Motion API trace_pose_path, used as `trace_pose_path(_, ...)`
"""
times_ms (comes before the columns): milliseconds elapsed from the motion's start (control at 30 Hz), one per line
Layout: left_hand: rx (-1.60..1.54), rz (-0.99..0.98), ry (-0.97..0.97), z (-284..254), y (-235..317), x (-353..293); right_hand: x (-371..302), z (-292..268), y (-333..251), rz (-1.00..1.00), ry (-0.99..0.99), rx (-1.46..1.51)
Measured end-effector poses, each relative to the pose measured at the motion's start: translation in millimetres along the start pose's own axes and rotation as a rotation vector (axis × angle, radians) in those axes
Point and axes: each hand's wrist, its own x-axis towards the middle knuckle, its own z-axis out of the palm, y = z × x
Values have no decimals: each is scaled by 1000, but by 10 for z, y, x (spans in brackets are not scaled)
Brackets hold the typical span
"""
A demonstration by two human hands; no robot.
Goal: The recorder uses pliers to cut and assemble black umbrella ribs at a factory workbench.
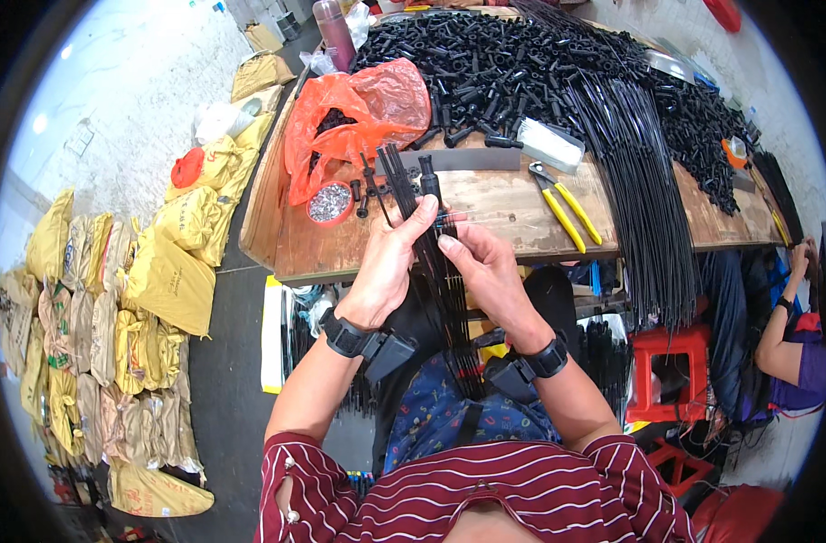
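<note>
My left hand [396,256] is closed round a bundle of thin black rods [449,303], which runs from above the table edge down to my lap. A black plastic tube-like part [429,179] stands up beside its thumb. My right hand [491,271] pinches the same bundle from the right, thumb and fingers pressed together. Something thin and pinkish shows at its fingertips, too small to name. Just beyond, a round red dish of small silvery pieces [329,203] and a few loose black parts [369,181] lie on the wooden table [327,258].
Yellow-handled cutters [567,206] lie right of my hands, by a long sheaf of black rods [644,199]. Behind are a heap of black parts [494,68], a red plastic bag [377,90] and a bottle [334,34]. Wrapped packages [173,281] line the left; another person's arm [784,335] shows right.
</note>
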Motion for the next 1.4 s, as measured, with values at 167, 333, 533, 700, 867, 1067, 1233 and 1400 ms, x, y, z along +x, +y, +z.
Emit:
trace_pose_path(167,9,48,-38,-23,-20,1,-24,-24,-19,16,-14,-46)
trace_pose_path(333,-37,-20,-51,-60,-5,-14,-19,14,48,10,13,146)
trace_pose_path(533,-22,-20,-88,-89,11,-3,57,-70,87,2,-69,179)
trace_pose_path(700,-45,-7,-182,-54,110,2,51,-53,-55,60,-91,201)
trace_pose_path(867,7,83,-223,128,146,67,42,2,-100,-76,31,40)
trace_pose_path(1067,370,286,74,267,102,-27,6,66,-56,-159,168,-62)
trace_pose_path(1233,178,205,-38,258,164,18,-24,106,-106,-172,207,-129)
trace_pose_path(1400,91,132,-113,130,114,48,-16,2,-101,-39,130,-21)
